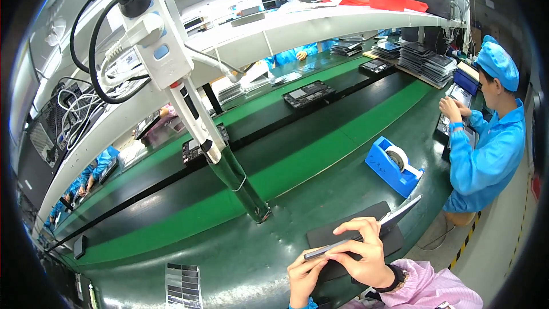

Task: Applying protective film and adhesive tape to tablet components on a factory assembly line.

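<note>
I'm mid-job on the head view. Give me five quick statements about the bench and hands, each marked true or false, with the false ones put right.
1. The left hand and right hand both grip a thin dark flat piece. True.
2. The tape dispenser is red. False: it is blue.
3. A dark mat lies on the green bench beneath the hands. True.
4. The co-worker at the right is bareheaded. False: that person wears a blue cap.
5. A sheet of dark strips lies on the bench, left of both hands. True.
</note>
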Action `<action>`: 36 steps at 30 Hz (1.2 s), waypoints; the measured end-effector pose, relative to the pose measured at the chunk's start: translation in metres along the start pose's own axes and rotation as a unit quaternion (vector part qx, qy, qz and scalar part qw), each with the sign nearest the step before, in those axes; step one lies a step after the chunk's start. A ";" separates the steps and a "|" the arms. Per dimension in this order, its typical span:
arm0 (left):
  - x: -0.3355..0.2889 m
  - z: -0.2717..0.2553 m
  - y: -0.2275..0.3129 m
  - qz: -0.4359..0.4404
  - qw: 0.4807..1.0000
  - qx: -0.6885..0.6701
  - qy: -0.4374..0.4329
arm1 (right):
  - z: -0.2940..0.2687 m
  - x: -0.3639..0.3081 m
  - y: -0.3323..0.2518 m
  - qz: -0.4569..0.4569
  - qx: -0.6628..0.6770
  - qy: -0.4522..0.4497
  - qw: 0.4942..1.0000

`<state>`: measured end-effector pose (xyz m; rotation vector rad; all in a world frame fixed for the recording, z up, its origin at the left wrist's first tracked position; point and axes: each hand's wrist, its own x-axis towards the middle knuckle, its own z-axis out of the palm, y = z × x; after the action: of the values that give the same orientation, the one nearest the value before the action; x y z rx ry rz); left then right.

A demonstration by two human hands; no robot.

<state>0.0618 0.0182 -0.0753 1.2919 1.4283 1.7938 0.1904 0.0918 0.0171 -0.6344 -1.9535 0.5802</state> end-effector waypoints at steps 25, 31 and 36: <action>0.001 0.003 -0.006 0.005 1.000 0.008 0.010 | -0.002 0.012 0.019 -0.159 -0.101 -0.093 0.978; -0.005 -0.002 -0.015 -0.003 0.999 0.032 0.032 | 0.000 0.020 0.019 -0.159 -0.075 -0.119 0.977; -0.009 -0.005 -0.023 -0.067 0.996 0.032 0.042 | 0.001 0.019 0.030 -0.189 -0.096 -0.151 0.966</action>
<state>0.0576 0.0162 -0.1000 1.1341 1.5906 1.7447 0.1880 0.1269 0.0099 -0.2827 -2.3625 0.2592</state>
